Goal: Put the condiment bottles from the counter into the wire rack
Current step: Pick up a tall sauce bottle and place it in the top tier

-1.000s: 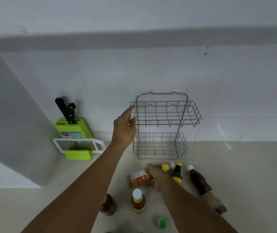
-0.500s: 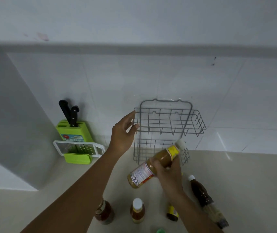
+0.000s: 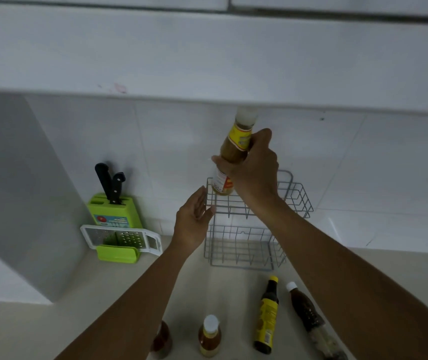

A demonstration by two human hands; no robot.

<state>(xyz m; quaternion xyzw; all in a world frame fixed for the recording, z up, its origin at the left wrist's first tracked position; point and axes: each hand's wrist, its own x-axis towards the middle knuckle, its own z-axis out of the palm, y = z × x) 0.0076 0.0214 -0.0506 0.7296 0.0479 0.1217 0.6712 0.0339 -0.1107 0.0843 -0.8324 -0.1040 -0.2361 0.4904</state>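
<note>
A grey two-tier wire rack (image 3: 296,201) stands against the tiled wall. My right hand (image 3: 253,168) grips a brown sauce bottle (image 3: 235,149) with a white cap and yellow neck label, held upright above the left end of the rack's upper tier, its base at the rim. My left hand (image 3: 193,222) is open, fingers touching the rack's left edge. On the counter lie a dark bottle with a yellow cap (image 3: 267,323) and a brown bottle with a white cap (image 3: 306,313). A small white-capped bottle (image 3: 209,336) stands upright beside another brown bottle (image 3: 161,341), partly hidden by my left forearm.
A green knife block (image 3: 115,209) with two black-handled knives stands left of the rack, a white grater (image 3: 122,239) in a green holder in front of it. A grey panel (image 3: 12,190) walls off the left side. A white cabinet underside (image 3: 207,55) hangs overhead.
My right hand has lifted the sauce bottle from the counter, turned it upright and raised it over the rack's upper tier. My left hand has stayed at the rack's left edge.
</note>
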